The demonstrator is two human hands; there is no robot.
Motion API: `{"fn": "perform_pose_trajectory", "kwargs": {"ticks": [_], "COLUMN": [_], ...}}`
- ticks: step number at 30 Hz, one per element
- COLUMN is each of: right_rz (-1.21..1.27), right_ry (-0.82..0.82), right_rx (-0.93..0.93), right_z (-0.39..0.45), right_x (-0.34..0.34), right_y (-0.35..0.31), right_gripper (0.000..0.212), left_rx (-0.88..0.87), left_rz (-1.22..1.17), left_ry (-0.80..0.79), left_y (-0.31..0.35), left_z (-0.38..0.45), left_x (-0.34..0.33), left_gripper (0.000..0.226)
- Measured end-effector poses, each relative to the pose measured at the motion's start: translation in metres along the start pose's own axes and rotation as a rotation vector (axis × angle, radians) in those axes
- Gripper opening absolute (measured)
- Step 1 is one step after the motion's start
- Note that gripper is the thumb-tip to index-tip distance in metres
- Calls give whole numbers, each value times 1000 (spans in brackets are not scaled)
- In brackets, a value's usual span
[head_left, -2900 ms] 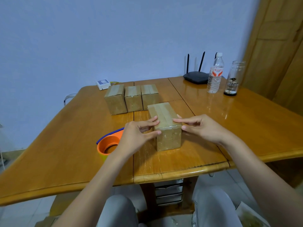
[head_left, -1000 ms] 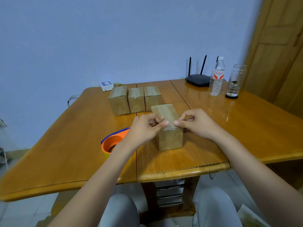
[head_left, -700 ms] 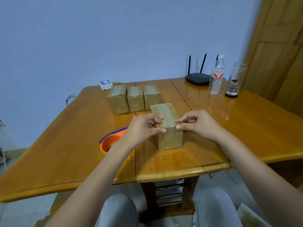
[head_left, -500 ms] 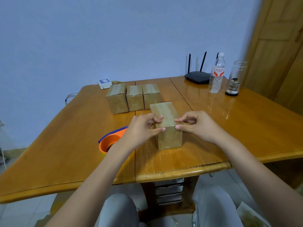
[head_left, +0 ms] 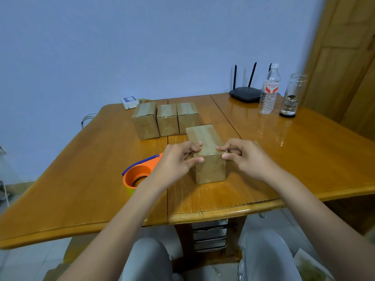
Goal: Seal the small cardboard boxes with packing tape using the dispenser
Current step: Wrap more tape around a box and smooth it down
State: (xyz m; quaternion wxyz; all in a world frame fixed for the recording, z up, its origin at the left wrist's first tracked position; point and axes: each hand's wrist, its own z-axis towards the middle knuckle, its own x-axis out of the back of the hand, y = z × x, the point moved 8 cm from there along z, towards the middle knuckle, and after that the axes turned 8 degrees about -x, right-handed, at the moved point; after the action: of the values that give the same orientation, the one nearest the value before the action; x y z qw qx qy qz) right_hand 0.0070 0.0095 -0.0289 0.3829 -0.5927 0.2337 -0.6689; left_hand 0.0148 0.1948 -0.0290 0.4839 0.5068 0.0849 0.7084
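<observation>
Gripping: head view; both hands hold one small cardboard box [head_left: 209, 159] at its near top edge, standing on the wooden table [head_left: 304, 159].
Left hand: the left hand [head_left: 178, 161] has curled fingers on the box's top left rim and the thumb pressed on its near face, pinching that corner.
Right hand: the right hand [head_left: 243, 157] mirrors it, fingertips on the top right rim, thumb on the near face at the corner.
Box in hand: upright, long axis running away from the person, tape strips along its top; its near face stands well back from the table's front edge.
Tape dispenser: the orange and blue tape dispenser [head_left: 138, 173] lies just left of the left wrist, partly hidden by it, apart from the box.
Row of boxes: three taped boxes [head_left: 166, 120] stand side by side behind, nearly touching each other; the rightmost sits just beyond the held box's far left corner.
Right side: bare tabletop lies right of the held box as far as the water bottle [head_left: 268, 92] and glass jar [head_left: 291, 96] near the far edge.
Far edge: a black router [head_left: 245, 94] and a small white device [head_left: 129, 101] sit against the wall side.
</observation>
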Motion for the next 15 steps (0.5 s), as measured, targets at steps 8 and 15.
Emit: {"fn": "perform_pose_trajectory", "kwargs": {"ticks": [8, 15], "right_rz": [53, -32], "right_ry": [63, 189], "right_rx": [-41, 19], "right_z": [-1, -5], "right_x": [2, -5], "right_y": [0, -6], "right_gripper": [24, 32], "left_rx": [-26, -64], "left_rz": [104, 223], "left_ry": [142, 235], "left_y": [6, 17], "left_z": [-1, -6], "left_x": [-1, -5], "left_gripper": [47, 47]}}
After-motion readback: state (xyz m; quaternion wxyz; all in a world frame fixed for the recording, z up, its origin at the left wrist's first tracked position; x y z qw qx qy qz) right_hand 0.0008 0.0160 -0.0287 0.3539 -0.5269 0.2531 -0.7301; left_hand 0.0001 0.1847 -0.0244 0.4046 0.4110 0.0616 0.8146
